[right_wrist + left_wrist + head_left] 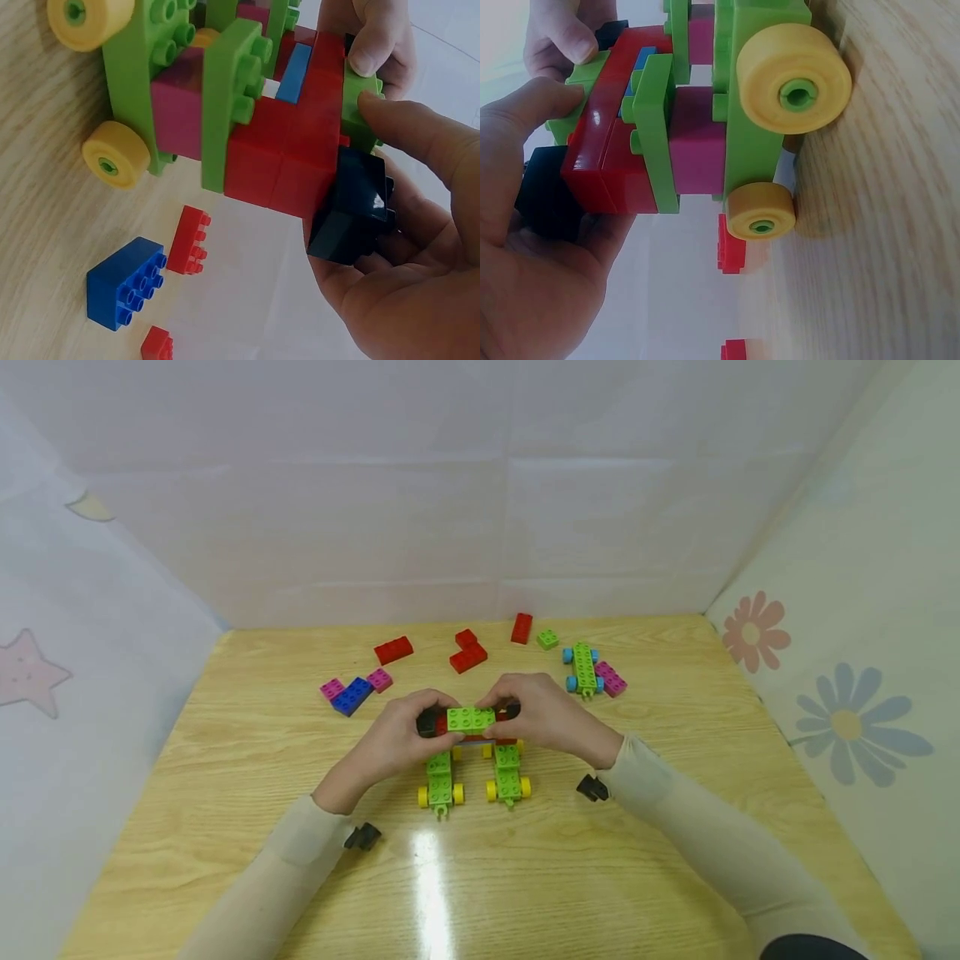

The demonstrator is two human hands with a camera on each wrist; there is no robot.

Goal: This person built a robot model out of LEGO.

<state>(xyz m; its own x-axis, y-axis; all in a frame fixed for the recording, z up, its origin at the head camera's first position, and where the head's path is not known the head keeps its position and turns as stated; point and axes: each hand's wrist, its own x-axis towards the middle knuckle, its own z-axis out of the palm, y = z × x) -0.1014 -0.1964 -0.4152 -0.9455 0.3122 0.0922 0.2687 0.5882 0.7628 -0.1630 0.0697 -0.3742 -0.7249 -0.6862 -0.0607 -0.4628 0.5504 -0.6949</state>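
A toy vehicle of building bricks stands before me, with a green brick (pixel 471 718) on top of red bricks (pixel 604 135). At its ends are black bricks (pixel 351 202). Purple bricks (pixel 697 139) join the upper part to two green wheeled bases (pixel 441 781) with yellow wheels. My left hand (pixel 390 727) grips the left end, a digit on the green brick and others behind the black one. At the other end my right hand (pixel 543 710) holds the same build likewise. A blue piece (pixel 294 73) shows among the red bricks.
Loose red bricks (pixel 393 650) lie along the table's back. A blue brick (pixel 352 697) sits between pink bricks (pixel 380 680) at left. Back right are a green base with blue wheels (pixel 583 668), a pink brick (pixel 611 678) and a small green brick (pixel 547 639).
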